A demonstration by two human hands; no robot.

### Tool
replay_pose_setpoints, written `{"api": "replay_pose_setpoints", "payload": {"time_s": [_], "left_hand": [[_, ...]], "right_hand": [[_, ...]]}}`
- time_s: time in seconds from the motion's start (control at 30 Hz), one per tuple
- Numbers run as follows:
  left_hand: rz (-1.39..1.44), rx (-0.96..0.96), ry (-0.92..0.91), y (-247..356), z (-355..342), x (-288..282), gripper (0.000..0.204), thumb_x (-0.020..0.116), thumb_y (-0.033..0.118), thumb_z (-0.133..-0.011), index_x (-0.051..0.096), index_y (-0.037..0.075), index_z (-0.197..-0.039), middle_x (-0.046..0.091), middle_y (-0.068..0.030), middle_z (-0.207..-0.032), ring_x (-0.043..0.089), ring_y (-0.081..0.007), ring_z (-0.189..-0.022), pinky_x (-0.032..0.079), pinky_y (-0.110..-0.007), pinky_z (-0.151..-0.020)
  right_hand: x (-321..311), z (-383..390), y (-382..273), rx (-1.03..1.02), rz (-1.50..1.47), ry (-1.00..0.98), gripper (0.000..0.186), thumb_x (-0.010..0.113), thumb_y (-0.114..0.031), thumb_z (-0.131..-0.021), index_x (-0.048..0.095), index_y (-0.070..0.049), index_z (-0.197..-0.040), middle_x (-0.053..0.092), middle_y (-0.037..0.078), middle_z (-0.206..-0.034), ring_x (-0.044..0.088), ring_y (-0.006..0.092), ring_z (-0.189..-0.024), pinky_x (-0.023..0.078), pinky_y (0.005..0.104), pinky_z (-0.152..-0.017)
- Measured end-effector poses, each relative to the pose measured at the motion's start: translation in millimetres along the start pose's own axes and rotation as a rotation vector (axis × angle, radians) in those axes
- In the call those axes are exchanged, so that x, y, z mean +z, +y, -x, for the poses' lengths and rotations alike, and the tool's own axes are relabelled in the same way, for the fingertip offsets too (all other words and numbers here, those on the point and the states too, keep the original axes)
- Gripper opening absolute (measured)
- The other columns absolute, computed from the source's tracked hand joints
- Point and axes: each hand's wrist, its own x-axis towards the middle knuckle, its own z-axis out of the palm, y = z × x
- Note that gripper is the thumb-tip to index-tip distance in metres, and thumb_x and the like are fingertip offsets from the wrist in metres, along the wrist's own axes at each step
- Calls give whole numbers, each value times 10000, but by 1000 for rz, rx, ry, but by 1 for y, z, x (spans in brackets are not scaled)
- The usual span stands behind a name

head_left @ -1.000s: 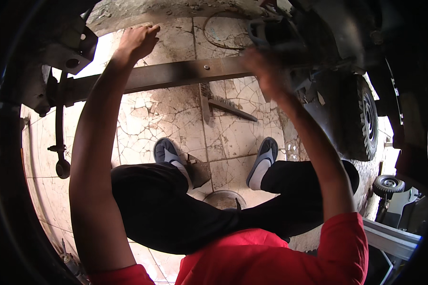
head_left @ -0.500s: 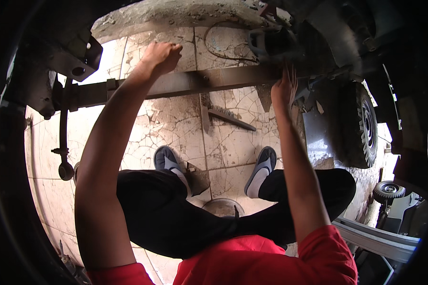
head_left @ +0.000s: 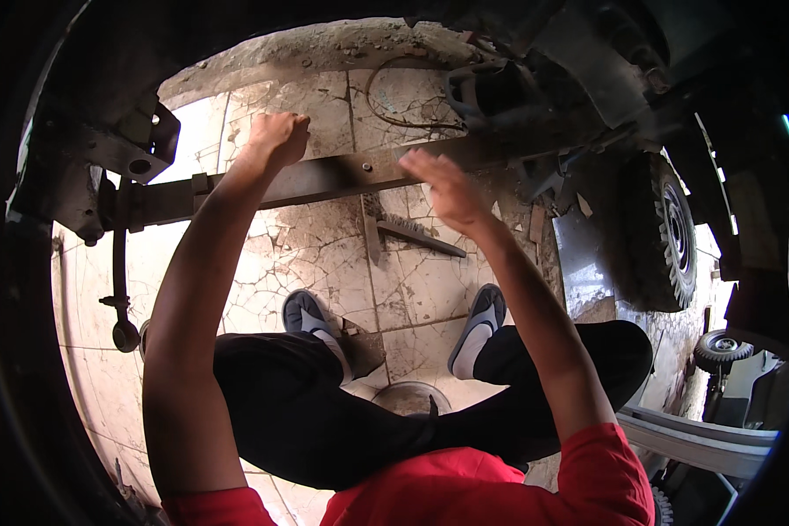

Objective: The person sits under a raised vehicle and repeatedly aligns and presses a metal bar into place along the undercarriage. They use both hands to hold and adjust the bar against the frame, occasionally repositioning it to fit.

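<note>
A long metal beam [head_left: 324, 180] runs across in front of me, with a small bolt or hole [head_left: 366, 167] on its face. My left hand [head_left: 280, 138] is closed above the beam's left half, its fingers curled; whatever may be inside them is hidden. Over the beam's near edge, right of the bolt, my right hand [head_left: 447, 188] is slightly smeared by motion. Its fingers reach out toward the left, holding nothing that I can see. On the floor below lies a wire brush [head_left: 421, 238].
A dark bracket [head_left: 145, 149] and a hanging rod [head_left: 121, 272] are at the left. To the right stand a large tyre [head_left: 675, 232], a sheet of metal [head_left: 583, 267] and a smaller wheel [head_left: 723, 349]. A round pan [head_left: 412, 396] sits between my feet on cracked tiles.
My right hand has come left along the beam, away from its darker right part, uncovering that stretch. The left hand stays closed, slightly lower in view. The whole view has shifted a little.
</note>
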Motion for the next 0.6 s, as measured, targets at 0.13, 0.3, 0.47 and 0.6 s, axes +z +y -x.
{"api": "replay_pose_setpoints", "payload": {"time_s": [0.13,0.3,0.47,0.6], "left_hand": [[52,99,-123,6,-1,-11,302,519,300,-1007,624,130,-1234,705,-145,-1132,682,-328,-1032,558,-444,-831],[58,124,-313,7,-6,0,412,490,369,-1015,547,168,-1370,666,-140,-1251,646,-330,-1130,536,-446,-923],[259,87,-197,23,3,25,542,398,527,-1030,514,165,-1416,647,-158,-1289,619,-355,-1180,512,-452,-981],[364,58,-32,13,9,42,635,364,607,-1022,501,132,-1421,643,-187,-1287,623,-370,-1173,512,-459,-983]], "right_hand": [[-12,10,12,305,389,85,479,433,43,-905,641,-141,-1296,609,152,-1349,546,301,-1297,415,463,-1090],[-12,13,-58,-218,68,-228,521,442,46,-897,580,-111,-1375,565,136,-1417,544,322,-1294,389,459,-1132],[-17,2,-1,265,350,217,563,467,41,-876,571,-147,-1396,527,82,-1479,470,250,-1393,336,453,-1174],[11,24,-48,-210,110,-303,635,476,91,-849,539,-159,-1430,502,83,-1499,480,262,-1379,359,454,-1160]]}}
